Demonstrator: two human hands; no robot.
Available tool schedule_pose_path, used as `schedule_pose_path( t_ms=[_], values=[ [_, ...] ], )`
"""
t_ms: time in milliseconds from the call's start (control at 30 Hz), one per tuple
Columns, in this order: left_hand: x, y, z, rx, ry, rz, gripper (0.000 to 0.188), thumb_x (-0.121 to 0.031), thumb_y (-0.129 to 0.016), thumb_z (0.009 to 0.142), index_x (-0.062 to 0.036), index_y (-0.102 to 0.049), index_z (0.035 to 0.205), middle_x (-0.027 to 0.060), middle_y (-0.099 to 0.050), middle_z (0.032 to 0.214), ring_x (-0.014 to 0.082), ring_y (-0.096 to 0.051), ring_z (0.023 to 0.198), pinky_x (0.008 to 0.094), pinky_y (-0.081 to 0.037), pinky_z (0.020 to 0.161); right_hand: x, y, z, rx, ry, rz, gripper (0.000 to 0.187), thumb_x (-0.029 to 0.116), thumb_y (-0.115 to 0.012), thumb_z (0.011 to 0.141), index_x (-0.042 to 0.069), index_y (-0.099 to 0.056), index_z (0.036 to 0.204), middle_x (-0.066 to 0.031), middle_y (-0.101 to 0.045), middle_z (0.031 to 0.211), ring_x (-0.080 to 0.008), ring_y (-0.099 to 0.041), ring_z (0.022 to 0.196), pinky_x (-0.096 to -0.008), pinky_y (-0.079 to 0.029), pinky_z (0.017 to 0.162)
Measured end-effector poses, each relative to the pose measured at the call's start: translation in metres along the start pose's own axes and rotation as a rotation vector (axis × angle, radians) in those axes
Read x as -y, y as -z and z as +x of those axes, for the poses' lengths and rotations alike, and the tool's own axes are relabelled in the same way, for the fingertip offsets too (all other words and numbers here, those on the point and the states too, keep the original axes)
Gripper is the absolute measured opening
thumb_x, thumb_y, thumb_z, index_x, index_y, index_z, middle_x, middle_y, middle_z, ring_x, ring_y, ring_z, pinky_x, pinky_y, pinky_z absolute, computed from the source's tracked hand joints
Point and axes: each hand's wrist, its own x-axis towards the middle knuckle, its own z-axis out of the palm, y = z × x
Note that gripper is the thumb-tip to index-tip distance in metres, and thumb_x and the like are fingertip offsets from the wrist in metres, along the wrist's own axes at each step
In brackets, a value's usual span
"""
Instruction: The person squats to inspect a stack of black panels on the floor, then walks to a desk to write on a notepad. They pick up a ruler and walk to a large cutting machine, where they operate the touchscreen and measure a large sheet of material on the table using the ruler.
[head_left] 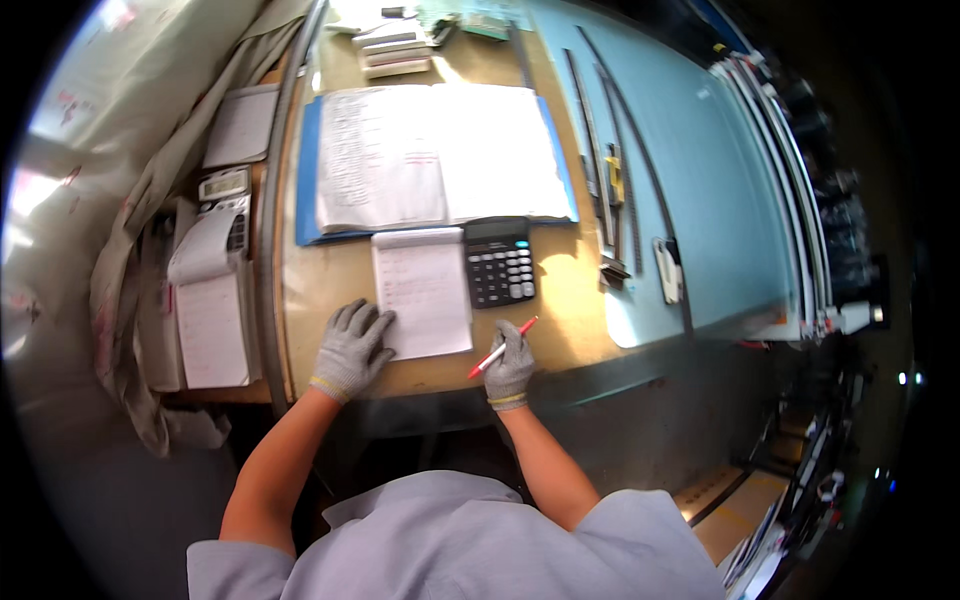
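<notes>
A white notepad (424, 300) with handwriting lies in front of me on the wooden desk. My left hand (350, 347), in a grey knitted glove, rests with fingers apart on the desk at the pad's lower left edge. My right hand (510, 366), gloved the same way, is closed around a red and white pen (489, 361) just off the pad's lower right corner. One red end of the pen points down and left toward the pad. Touching the pad's right side is a black calculator (499, 264). An open blue binder (311, 180) with written pages (440, 155) lies beyond both.
Left of a metal edge sit more notepads (213, 330) and a second calculator (224, 186). Books (394, 48) are stacked at the far end. On the blue-green surface (690, 170) at right lie long metal rulers (597, 150) and a white-handled cutter (667, 270). A crumpled cloth (150, 180) hangs at left.
</notes>
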Motion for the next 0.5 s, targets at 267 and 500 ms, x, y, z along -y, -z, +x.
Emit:
schedule_pose_path(
  t_ms=[267, 500],
  values=[
    [-0.014, -0.004, 0.001, -0.031, -0.02, -0.009, 0.059, -0.022, -0.073, 0.076, -0.0094, -0.055, 0.131, 0.019, -0.051, 0.128, 0.0419, -0.043, 0.126, 0.0526, -0.034, 0.107, -0.066, 0.091, -0.014, 0.147, -0.04, -0.545, 0.037, 0.011, -0.057, 0.084, 0.014, -0.062, 0.12, -0.0153, -0.054, 0.094, -0.0351, -0.058, 0.085, -0.0458, -0.048, 0.073],
    [-0.016, -0.019, -0.005, -0.1, 0.026, 0.054, 0.066, -0.015, -0.066, 0.076, -0.0046, -0.048, 0.139, 0.0236, -0.047, 0.136, 0.0426, -0.042, 0.127, 0.0518, -0.033, 0.108, -0.076, 0.092, 0.0, 0.195, 0.1, -0.422, 0.052, 0.011, -0.054, 0.087, 0.017, -0.047, 0.138, -0.0122, -0.052, 0.108, -0.029, -0.06, 0.091, -0.0416, -0.048, 0.082]
  ],
)
